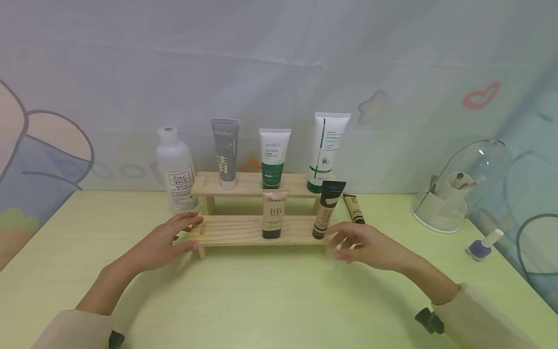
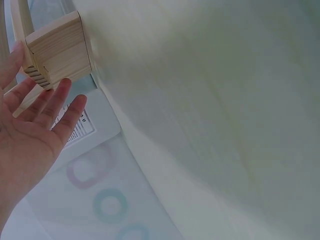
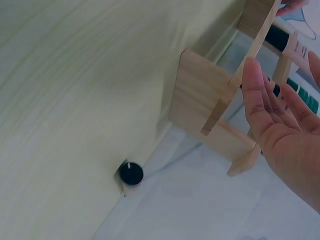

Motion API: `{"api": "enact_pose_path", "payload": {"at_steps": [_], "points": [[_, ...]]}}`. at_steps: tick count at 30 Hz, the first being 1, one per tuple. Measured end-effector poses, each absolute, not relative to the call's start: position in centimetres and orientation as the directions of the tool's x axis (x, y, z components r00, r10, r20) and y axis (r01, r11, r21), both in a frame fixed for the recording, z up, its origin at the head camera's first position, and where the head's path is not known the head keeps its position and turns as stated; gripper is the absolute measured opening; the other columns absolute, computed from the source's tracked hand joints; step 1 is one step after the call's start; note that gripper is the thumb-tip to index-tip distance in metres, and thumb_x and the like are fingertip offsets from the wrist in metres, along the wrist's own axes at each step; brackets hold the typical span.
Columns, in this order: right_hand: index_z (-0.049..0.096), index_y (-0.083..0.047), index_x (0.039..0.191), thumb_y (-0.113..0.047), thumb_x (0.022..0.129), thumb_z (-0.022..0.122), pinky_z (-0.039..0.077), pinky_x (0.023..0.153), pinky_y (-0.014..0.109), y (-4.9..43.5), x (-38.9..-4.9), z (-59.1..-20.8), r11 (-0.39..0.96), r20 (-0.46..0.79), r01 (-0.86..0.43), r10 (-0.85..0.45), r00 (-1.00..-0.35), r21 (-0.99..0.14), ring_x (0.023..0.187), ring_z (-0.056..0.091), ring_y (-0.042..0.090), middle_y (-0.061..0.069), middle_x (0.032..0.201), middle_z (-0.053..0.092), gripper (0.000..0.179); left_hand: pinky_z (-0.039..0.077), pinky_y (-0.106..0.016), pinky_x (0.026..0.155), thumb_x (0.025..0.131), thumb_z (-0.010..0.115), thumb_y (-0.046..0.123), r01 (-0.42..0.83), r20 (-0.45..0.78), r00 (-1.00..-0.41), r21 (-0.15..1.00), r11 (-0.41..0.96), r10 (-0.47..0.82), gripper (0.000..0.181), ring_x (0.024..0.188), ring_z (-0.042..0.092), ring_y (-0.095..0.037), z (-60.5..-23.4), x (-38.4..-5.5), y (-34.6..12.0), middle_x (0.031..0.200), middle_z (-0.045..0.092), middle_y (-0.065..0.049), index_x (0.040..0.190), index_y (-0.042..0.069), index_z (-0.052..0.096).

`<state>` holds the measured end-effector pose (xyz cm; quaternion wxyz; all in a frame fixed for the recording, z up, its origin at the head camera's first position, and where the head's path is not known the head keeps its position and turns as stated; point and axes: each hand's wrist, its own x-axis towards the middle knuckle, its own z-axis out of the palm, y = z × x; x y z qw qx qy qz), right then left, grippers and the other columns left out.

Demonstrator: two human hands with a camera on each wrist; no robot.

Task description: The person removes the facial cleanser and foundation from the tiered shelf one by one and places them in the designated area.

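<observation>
The two-tier pale wooden rack [image 1: 244, 230] stands between the loosely spread left hand [image 1: 163, 242] and right hand [image 1: 370, 245], neither gripping anything, and looks stiff and light, best held by both lower ends lest its upright plastic tubes [image 1: 275, 215] topple.

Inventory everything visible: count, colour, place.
Table: 1, yellowish, underneath
Backdrop: 1, pale, behind
Wooden rack: 1, tan, centre
Grey tube: 1, grey, top shelf left
White tubes: 2, white-green, top shelf
BB tube: 1, beige, bottom shelf middle
Black tubes: 2, black-gold, bottom shelf; table
Bottle: 1, white, left of rack
Domed holder: 1, clear, right
Contents: several, mixed, inside holder
Nail polish: 1, purple, right
Left hand: 1, bare, rack's left end
Right hand: 1, bare, rack's right end
Sleeves: 2, beige, bottom corners
Devices: 2, black, near sleeves
</observation>
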<state>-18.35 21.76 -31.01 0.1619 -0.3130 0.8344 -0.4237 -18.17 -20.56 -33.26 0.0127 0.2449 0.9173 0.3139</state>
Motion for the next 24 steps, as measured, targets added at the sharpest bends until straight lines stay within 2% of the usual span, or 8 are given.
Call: {"api": "enact_pose_path", "payload": {"at_steps": [2, 8, 15, 24], "points": [[0.048, 0.003, 0.123, -0.012, 0.087, 0.063, 0.052, 0.071, 0.031, 21.1, -18.2, -31.1, 0.435, 0.014, -0.405, -0.667, -0.745, -0.804, 0.089, 0.059, 0.024, 0.019, 0.104, 0.058, 0.042, 0.042, -0.058, 0.082, 0.089, 0.060, 0.029, 0.441, 0.131, -0.880, 0.583, 0.682, 0.457, 0.059, 0.112, 0.045, -0.039, -33.3, -18.2, -20.6, 0.139, 0.030, -0.025, 0.134, -0.004, 0.040], [0.049, 0.006, 0.123, -0.007, 0.085, 0.064, 0.051, 0.078, 0.032, 19.2, -17.7, -31.2, 0.408, 0.082, -0.444, -0.656, -0.750, -0.798, 0.098, 0.055, 0.036, 0.020, 0.112, 0.055, 0.042, 0.042, -0.058, 0.083, 0.089, 0.059, 0.029, 0.436, 0.125, -0.881, 0.586, 0.683, 0.456, 0.059, 0.113, 0.045, -0.039, -33.4, -18.3, -20.6, 0.139, 0.030, -0.025, 0.134, -0.004, 0.039], [0.050, 0.007, 0.120, -0.004, 0.084, 0.065, 0.049, 0.083, 0.030, 17.1, -17.4, -31.4, 0.389, 0.153, -0.466, -0.615, -0.774, -0.794, 0.100, 0.057, 0.036, 0.019, 0.110, 0.057, 0.041, 0.041, -0.058, 0.083, 0.089, 0.059, 0.029, 0.437, 0.124, -0.881, 0.586, 0.682, 0.457, 0.059, 0.113, 0.044, -0.040, -33.3, -18.3, -20.6, 0.139, 0.029, -0.025, 0.134, -0.004, 0.039], [0.049, 0.008, 0.120, -0.003, 0.083, 0.066, 0.048, 0.085, 0.033, 14.5, -17.4, -31.4, 0.364, 0.207, -0.462, -0.559, -0.803, -0.809, 0.101, 0.057, 0.033, 0.021, 0.110, 0.056, 0.043, 0.042, -0.057, 0.083, 0.090, 0.059, 0.029, 0.443, 0.128, -0.878, 0.580, 0.683, 0.461, 0.059, 0.113, 0.045, -0.039, -33.4, -18.3, -20.6, 0.139, 0.030, -0.025, 0.134, -0.003, 0.039]]}}
